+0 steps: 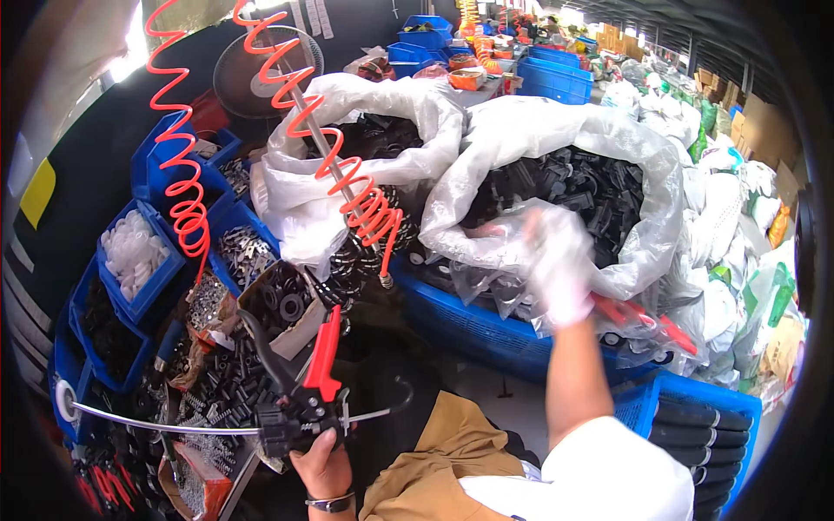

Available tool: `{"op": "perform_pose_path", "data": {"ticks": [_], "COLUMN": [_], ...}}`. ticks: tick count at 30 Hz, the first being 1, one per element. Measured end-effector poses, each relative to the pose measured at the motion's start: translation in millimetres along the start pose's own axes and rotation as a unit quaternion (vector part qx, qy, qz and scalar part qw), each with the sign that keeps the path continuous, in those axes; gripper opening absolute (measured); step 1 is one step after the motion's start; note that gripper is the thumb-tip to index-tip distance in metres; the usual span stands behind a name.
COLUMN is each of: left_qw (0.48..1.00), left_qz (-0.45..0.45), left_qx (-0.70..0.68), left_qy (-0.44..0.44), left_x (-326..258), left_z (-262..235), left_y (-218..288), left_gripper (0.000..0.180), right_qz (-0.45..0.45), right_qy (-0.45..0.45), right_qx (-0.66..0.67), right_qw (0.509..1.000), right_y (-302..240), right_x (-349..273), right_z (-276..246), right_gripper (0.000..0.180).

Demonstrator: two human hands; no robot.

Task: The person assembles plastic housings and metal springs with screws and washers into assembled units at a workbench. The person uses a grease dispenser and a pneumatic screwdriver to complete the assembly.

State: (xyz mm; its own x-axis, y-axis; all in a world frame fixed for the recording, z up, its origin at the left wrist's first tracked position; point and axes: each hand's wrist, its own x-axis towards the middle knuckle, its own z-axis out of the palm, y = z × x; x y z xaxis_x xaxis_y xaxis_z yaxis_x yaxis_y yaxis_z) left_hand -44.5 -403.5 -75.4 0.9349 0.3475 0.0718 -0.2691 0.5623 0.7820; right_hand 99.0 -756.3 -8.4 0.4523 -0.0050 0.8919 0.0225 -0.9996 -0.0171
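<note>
My left hand (323, 469), with a dark band at the wrist, grips a caulking gun mechanism (300, 421) low in the view. It has a black body, a red lever (323, 356) pointing up, and a metal rod (165, 424) running through it. A white disc (65, 401) caps the rod's left end; its right end bends into a hook. My right hand (560, 260), in a white glove, reaches forward over the near rim of a white sack (556, 126) full of black plastic parts (591, 195). Motion blurs its fingers, so their hold is unclear.
Blue bins (161, 295) of white, black and metal parts stand at left. Coiled red air hoses (187, 165) hang in front. Behind them is another white sack (287, 187). A blue crate (751, 408) of black tubes stands lower right; bagged red parts (643, 326) lie beside my right forearm.
</note>
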Motion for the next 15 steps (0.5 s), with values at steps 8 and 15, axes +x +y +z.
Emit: {"op": "perform_pose_path", "data": {"ticks": [8,15], "left_qw": [0.998,0.992], "left_qz": [0.002,-0.102], "left_qx": [-0.019,-0.029], "left_qy": [-0.059,-0.062], "left_x": [-1.9,12.9], "left_z": [-9.1,-2.8], "left_y": [-10.6,13.8], "left_gripper": [0.079,0.051], "right_qz": [0.209,0.181], "right_qy": [-0.253,-0.064], "right_qx": [-0.259,0.568], "right_qw": [0.908,0.801], "right_y": [146.1,-28.7], "right_x": [34.0,1.4], "right_z": [52.6,-17.9], "right_gripper": [0.034,0.016]}}
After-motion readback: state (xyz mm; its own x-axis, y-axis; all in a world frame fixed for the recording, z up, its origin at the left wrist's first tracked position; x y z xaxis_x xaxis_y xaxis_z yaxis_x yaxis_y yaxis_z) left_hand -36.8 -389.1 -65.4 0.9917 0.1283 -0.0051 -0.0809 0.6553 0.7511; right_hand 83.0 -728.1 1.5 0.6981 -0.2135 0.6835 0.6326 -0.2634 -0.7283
